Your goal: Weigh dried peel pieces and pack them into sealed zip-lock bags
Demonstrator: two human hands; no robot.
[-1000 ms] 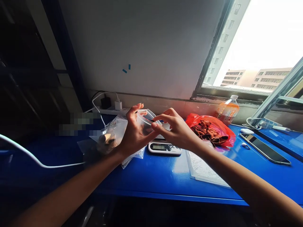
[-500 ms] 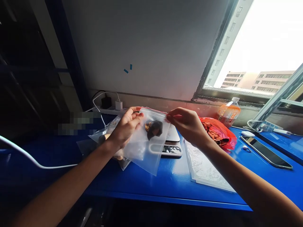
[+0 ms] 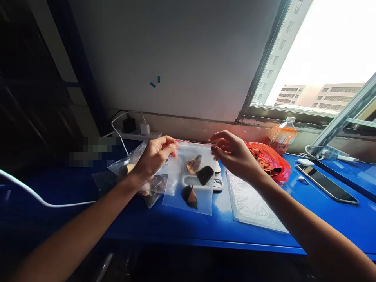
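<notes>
A clear zip-lock bag (image 3: 176, 197) with a red seal line hangs upright in front of me. Dark, curled dried slices (image 3: 205, 175) with brown insides lie in its middle and lower part. My left hand (image 3: 155, 156) pinches the bag's upper left corner between thumb and fingers. At the upper right corner is my right hand (image 3: 232, 154), its index finger lifted and its thumb by the bag's edge; the fingers are apart. Behind the bag stands a white kitchen scale (image 3: 217, 184), mostly covered.
Filled clear bags (image 3: 152, 196) lie left of the scale. To the right are flat plastic bags (image 3: 249, 203), a red bag (image 3: 282, 164) of dried slices, an orange drink bottle (image 3: 283, 135) and a phone (image 3: 326, 184). A white cable (image 3: 44, 201) crosses the left side.
The slices have dropped and spread lower in the bag, which now hangs straighter. My right hand's fingers have opened from their pinch at the seal. The left hand keeps its grip.
</notes>
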